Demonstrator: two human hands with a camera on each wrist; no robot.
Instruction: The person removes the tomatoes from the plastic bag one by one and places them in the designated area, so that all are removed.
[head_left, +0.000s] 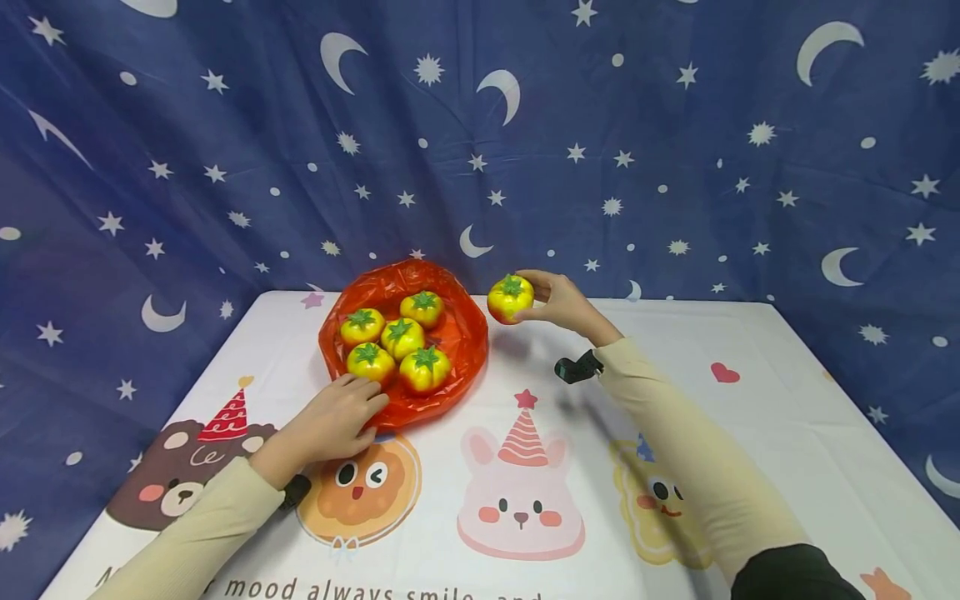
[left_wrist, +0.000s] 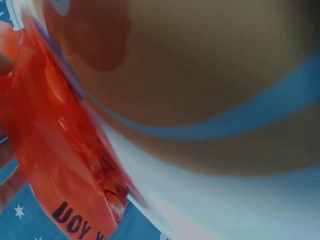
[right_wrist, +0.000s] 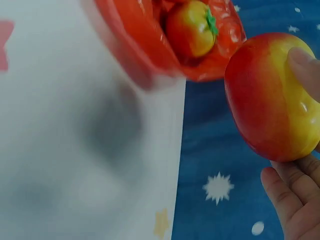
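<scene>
My right hand (head_left: 558, 302) holds a yellow-and-red toy tomato (head_left: 511, 298) with a green leafy top, raised just right of a red plastic bag (head_left: 468, 367). In the right wrist view, the thumb and fingers grip the tomato (right_wrist: 265, 97) from one side. The bag stands with its mouth spread wide, and several similar tomatoes (head_left: 402, 337) lie inside. My left hand (head_left: 330, 421) grips the bag's near left rim with bent fingers. The left wrist view shows the bag's side (left_wrist: 55, 145) with dark lettering, and fingers (left_wrist: 11, 187) at the frame edge.
A white tablecloth (head_left: 600, 517) printed with cartoon animals and lettering covers the table. Directly behind the table's far edge hangs a blue curtain (head_left: 525, 192) with moons and stars. A dark wrist camera (head_left: 577, 367) sits under the right wrist.
</scene>
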